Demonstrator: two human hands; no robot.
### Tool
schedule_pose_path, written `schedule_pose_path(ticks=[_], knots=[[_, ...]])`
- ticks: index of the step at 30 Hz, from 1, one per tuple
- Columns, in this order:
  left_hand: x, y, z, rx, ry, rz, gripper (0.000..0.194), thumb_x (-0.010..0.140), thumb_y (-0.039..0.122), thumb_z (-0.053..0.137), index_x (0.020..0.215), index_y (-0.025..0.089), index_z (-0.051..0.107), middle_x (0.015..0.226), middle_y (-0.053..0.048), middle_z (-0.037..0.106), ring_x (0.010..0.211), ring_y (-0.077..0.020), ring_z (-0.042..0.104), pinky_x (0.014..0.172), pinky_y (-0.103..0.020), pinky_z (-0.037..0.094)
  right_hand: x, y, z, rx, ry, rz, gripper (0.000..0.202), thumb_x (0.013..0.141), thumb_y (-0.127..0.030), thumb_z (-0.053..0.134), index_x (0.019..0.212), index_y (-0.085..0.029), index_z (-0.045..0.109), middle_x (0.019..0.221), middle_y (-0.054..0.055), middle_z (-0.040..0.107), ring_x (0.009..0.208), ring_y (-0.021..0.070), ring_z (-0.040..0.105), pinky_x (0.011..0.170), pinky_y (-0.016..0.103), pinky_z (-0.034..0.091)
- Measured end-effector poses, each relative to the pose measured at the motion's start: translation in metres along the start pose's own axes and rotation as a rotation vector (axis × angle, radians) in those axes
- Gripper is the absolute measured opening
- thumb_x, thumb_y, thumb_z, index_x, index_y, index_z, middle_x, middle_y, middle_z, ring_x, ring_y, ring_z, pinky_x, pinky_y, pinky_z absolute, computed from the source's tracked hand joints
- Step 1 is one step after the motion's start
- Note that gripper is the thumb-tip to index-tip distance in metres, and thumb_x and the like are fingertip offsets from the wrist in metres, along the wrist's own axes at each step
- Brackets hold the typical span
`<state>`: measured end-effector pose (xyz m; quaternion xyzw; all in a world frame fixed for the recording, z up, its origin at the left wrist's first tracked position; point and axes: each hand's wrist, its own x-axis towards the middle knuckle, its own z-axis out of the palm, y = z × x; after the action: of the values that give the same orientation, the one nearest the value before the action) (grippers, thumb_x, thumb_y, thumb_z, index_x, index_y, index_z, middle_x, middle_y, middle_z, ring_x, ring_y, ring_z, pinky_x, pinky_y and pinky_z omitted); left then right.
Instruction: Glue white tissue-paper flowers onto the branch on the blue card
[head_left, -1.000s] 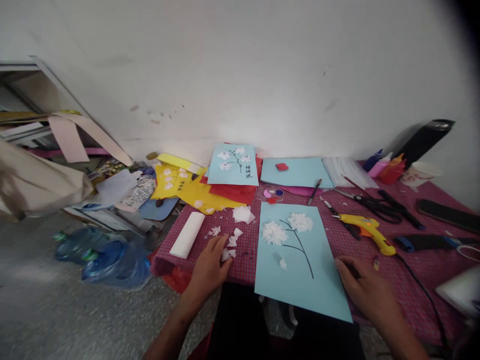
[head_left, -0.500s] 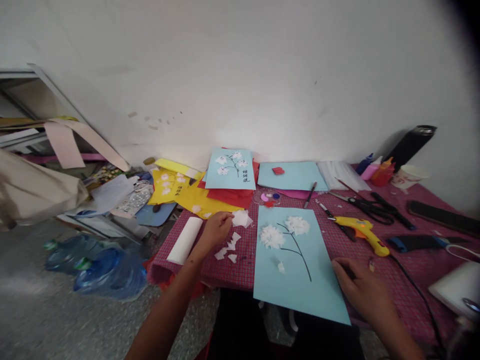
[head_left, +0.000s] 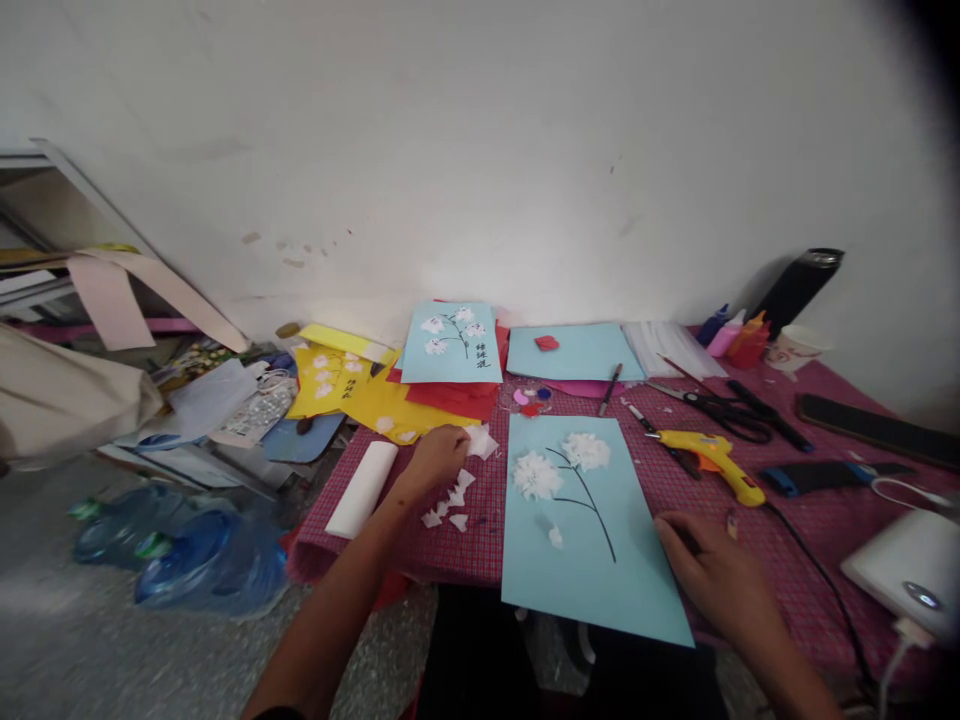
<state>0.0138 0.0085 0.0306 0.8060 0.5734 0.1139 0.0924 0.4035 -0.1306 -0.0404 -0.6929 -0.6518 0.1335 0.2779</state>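
Observation:
A light-blue sheet of paper [head_left: 577, 590] lies before me, hanging slightly over the table's front edge. It bears dark drawn stems, two fluffy white paper flowers [head_left: 536, 476] and a small loose white tuft [head_left: 555, 537]. My left hand [head_left: 439, 458] is closed, its fingertips pinched at the edge of some white tissue paper [head_left: 482, 442]. Several torn white scraps [head_left: 456, 495] lie just below that hand. At the sheet's right edge, my right hand [head_left: 709, 560] has its thumb and curled fingers on the paper; part of the grip is hidden.
A white paper roll [head_left: 364, 490] lies at the left. Rightward are a yellow glue gun [head_left: 709, 455] with its cord, black scissors [head_left: 724, 412], a blue-handled tool [head_left: 814, 478] and a white device [head_left: 900, 570]. Finished flower cards [head_left: 450, 345] and a black flask [head_left: 799, 285] stand behind.
My left hand has shifted slightly right, onto the tissue paper's edge. The torn scraps below it are arranged a little differently. My right hand stays at the sheet's edge; the view has turned slightly.

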Motion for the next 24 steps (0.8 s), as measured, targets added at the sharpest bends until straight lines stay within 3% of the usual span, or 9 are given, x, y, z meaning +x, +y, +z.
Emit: schedule_pose_path(ticks=[5,8,16,24], knots=[[-0.001,0.006,0.0,0.003,0.005,-0.006,0.022,0.088,0.032,0.05,0.078,0.017,0.063,0.084,-0.006,0.066,0.079,-0.0189,0.056,0.072,-0.028,0.038,-0.001,0.0,0.001,-0.001,-0.035,-0.004,0.034,0.092,-0.049,0.044,0.096,-0.025,0.067,0.098,0.006,0.074,0.091,0.0271,0.069,0.08,0.039,0.05],[0.0,0.008,0.001,0.001,0.007,-0.013,0.017,0.084,0.03,0.054,0.08,0.017,0.065,0.089,-0.008,0.066,0.086,-0.0207,0.056,0.077,-0.029,0.038,-0.001,0.0,0.001,-0.003,-0.029,-0.001,0.034,0.093,-0.049,0.044,0.097,-0.025,0.067,0.099,0.006,0.074,0.092,0.0274,0.068,0.081,0.039,0.05],[0.004,-0.002,0.004,-0.098,0.017,-0.051,0.02,0.084,0.022,0.048,0.069,0.016,0.062,0.073,-0.005,0.062,0.07,-0.0172,0.052,0.068,-0.028,0.034,-0.001,-0.009,-0.005,0.018,-0.009,-0.017,0.031,0.09,-0.047,0.045,0.092,-0.027,0.069,0.094,0.006,0.076,0.087,0.0283,0.071,0.077,0.039,0.052],[0.007,-0.012,0.0,-0.367,0.084,-0.087,0.031,0.087,0.032,0.045,0.073,0.014,0.066,0.066,-0.001,0.059,0.064,-0.0153,0.052,0.061,-0.025,0.034,0.0,-0.011,-0.006,-0.004,0.022,-0.049,0.033,0.089,-0.047,0.045,0.089,-0.026,0.071,0.093,0.005,0.076,0.086,0.0275,0.071,0.081,0.04,0.052]])
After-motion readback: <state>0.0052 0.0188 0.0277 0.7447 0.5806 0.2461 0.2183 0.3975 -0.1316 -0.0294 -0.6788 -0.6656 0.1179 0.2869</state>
